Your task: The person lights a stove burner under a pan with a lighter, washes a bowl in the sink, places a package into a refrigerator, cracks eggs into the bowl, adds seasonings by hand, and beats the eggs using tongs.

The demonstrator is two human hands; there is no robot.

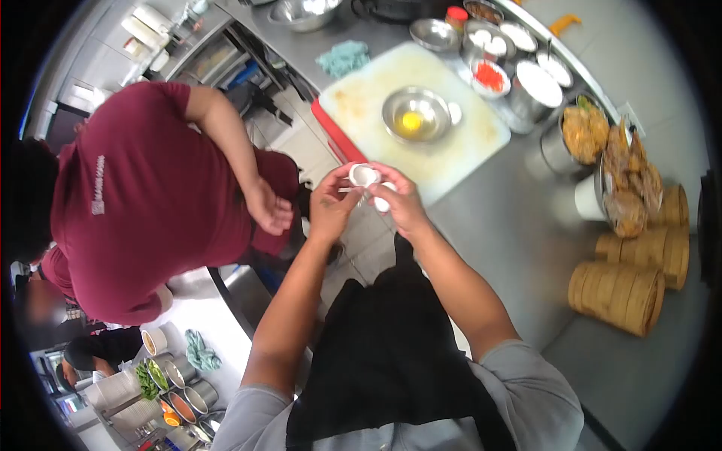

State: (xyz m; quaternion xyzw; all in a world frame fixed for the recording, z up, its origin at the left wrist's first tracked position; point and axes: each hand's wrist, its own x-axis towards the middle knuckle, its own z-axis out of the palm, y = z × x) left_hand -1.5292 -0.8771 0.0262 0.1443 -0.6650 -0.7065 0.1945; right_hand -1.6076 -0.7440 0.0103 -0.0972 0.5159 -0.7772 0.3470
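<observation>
In front of my body, over the board's near edge, both hands are close together. My left hand (332, 203) is closed around a hollow white eggshell half (364, 175), its open side facing up. Between the fingers of my right hand (402, 201) is another white eggshell piece (385, 197). Beyond them a metal bowl (391, 124) rests on the white cutting board (470, 154), with a yellow yolk (411, 121) and clear egg white inside. A small white piece (454, 113), perhaps eggshell, lies against the bowl's right side.
At left stands a person in a maroon shirt (150, 180), one hand near my left forearm. Bamboo steamers (617, 297) and containers of fried food (585, 131) line the right side. Small bowls, including one of red pieces (490, 78), and a teal cloth (343, 58) sit behind.
</observation>
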